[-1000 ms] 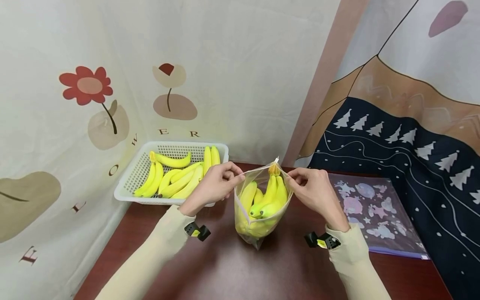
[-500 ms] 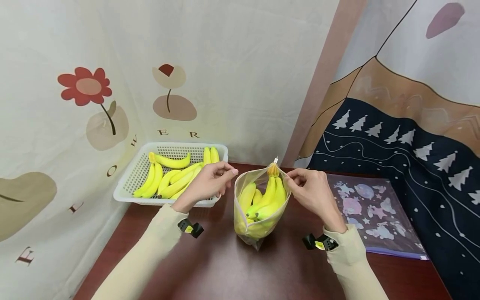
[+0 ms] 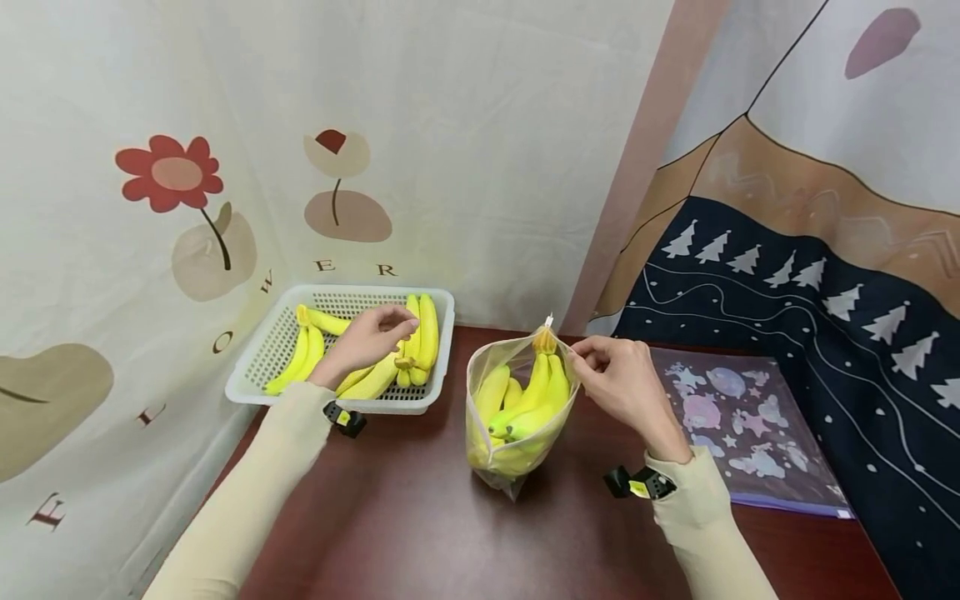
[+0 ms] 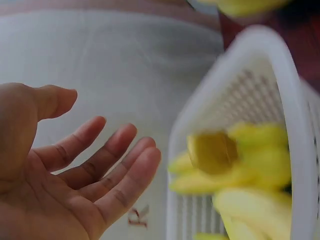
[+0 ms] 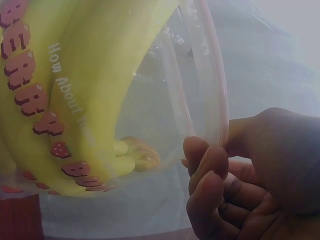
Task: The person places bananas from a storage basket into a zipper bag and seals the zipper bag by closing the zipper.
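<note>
A clear zip bag point(image 3: 517, 458) printed with red lettering stands on the table, its mouth spread, with several bananas point(image 3: 533, 404) inside. The bananas' joined stem end pokes up at the bag's far rim. With thumb and fingers, my right hand point(image 3: 621, 375) pinches the bag's right rim; the right wrist view shows that pinch close up. Over the white basket point(image 3: 442, 367) on the left hovers my left hand point(image 3: 367, 337), its fingers relaxed and holding nothing. Bunches of bananas point(image 3: 426, 333) lie in that basket. In the left wrist view the left hand point(image 4: 90, 170) stays apart from them.
A flat zip bag point(image 3: 738, 425) with pastel prints lies at the right on the dark red table point(image 3: 420, 517). Behind and to the left hangs a pale printed cloth point(image 3: 480, 167), and a dark blue one with trees point(image 3: 787, 333) is at the right.
My left hand let go of the bag's left rim and moved left over the basket. The right hand keeps its pinch on the bag and has barely moved.
</note>
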The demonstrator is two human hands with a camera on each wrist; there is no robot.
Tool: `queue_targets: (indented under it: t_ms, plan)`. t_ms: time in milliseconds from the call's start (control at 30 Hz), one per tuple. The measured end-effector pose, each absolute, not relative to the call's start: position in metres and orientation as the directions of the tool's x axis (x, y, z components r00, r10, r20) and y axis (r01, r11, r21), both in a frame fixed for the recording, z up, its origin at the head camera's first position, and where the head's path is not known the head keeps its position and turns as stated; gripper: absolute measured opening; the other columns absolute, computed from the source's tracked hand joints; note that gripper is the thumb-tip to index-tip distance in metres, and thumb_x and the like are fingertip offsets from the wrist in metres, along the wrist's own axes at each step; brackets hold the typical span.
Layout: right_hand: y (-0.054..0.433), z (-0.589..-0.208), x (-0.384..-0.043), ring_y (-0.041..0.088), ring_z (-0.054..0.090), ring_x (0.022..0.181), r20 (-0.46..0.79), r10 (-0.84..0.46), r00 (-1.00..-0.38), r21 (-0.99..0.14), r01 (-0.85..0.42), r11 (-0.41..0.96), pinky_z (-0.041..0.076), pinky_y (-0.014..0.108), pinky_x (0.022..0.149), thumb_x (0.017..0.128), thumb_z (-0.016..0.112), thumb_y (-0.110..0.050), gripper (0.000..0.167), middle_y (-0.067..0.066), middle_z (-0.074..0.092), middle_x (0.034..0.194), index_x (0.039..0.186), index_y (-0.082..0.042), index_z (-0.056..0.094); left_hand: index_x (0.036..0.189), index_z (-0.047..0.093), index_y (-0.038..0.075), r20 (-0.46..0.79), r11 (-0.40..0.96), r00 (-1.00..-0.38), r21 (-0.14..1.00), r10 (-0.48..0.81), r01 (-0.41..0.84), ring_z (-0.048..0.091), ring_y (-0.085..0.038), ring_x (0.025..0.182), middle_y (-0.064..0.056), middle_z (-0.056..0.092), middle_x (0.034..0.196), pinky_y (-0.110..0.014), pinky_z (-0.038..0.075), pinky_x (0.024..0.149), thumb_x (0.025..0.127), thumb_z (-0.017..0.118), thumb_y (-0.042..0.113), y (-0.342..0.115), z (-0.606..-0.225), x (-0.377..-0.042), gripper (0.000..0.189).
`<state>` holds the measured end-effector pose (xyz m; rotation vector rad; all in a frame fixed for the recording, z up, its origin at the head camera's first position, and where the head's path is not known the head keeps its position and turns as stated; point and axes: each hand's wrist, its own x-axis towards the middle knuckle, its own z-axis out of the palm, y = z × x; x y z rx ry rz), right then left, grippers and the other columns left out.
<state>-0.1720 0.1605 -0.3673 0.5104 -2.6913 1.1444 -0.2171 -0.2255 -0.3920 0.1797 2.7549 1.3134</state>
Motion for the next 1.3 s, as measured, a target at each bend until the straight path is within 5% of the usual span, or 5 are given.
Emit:
queue_targets:
  t_ms: [200,600,833,1067,1300]
  plan:
    - [0.16,-0.367,-0.172,0.015,0.056,0.055,0.284,-0.244,-0.927,-0.669,-0.374,0.642,0.05,0.025,0.05,0.096,0.07,-0.018,0.016,0.002,0.068,0.069,0.102,-0.007,0.079,0.135,0.06,0.004,-0.093,0.734,-0.985,0.677,0.147,0.045,0.058,-0.04,0.127,-0.022,0.062,0.134,-0.055,0.049,0.105,0.105,0.057,0.036,-0.252,-0.402,-0.23,0.044]
    - [0.159,-0.366,-0.172,0.015,0.057,0.055,0.265,-0.241,-0.934,-0.678,-0.358,0.642,0.052,0.025,0.051,0.096,0.069,-0.019,0.015,0.002,0.067,0.069,0.102,-0.009,0.078,0.147,0.043,-0.007,-0.345,0.894,-0.918,0.448,0.196,0.023,0.06,-0.045,0.119,-0.032,0.051,0.144,-0.055,0.054,0.097,0.1,0.064,0.032,-0.281,-0.425,-0.262,0.065]
    - [0.16,-0.366,-0.173,0.015,0.058,0.054,0.258,-0.242,-0.935,-0.691,-0.354,0.63,0.052,0.026,0.051,0.097,0.07,-0.019,0.015,0.003,0.067,0.069,0.103,-0.008,0.077,0.145,0.04,-0.007,-0.557,0.933,-0.818,0.352,0.145,-0.074,0.069,-0.031,0.091,-0.023,0.063,0.114,-0.042,0.063,0.076,0.096,0.071,0.034,-0.275,-0.434,-0.271,0.071]
    - [0.159,-0.367,-0.173,0.016,0.058,0.053,0.252,-0.233,-0.939,-0.697,-0.343,0.63,0.051,0.026,0.049,0.097,0.07,-0.019,0.014,0.002,0.067,0.069,0.102,-0.008,0.077,0.107,0.061,0.0,-0.552,0.969,-0.828,0.241,0.092,-0.053,0.073,-0.032,0.077,-0.017,0.069,0.092,-0.038,0.062,0.066,0.091,0.077,0.027,-0.261,-0.443,-0.277,0.036]
    - [0.16,-0.367,-0.172,0.016,0.057,0.054,0.238,-0.232,-0.943,-0.707,-0.332,0.625,0.052,0.026,0.051,0.097,0.07,-0.02,0.015,0.003,0.067,0.07,0.104,-0.008,0.077,0.106,0.064,0.002,-0.556,0.988,-0.83,0.152,0.053,-0.039,0.073,-0.027,0.073,-0.015,0.069,0.09,-0.032,0.06,0.06,0.092,0.077,0.026,-0.256,-0.445,-0.28,0.031]
